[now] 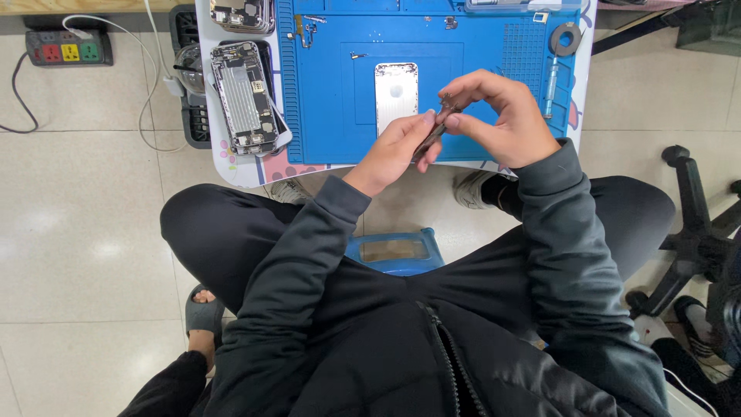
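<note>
My left hand (392,150) and my right hand (500,116) meet above the near edge of a blue work mat (324,85). Between their fingertips they pinch a small dark elongated part (434,131), tilted, its details too small to tell. Just beyond the hands a silver phone back shell (396,91) lies flat on the mat. An opened phone body (244,99) with exposed internals rests to the left of the mat, on the small white table (247,174).
Another opened phone (242,14) lies at the table's far left corner. Small screws and metal bits, a grey tape roll (566,37) and a slim tool (550,86) sit on the mat. A power strip (68,48) lies on the floor at left; a chair base (698,232) stands at right.
</note>
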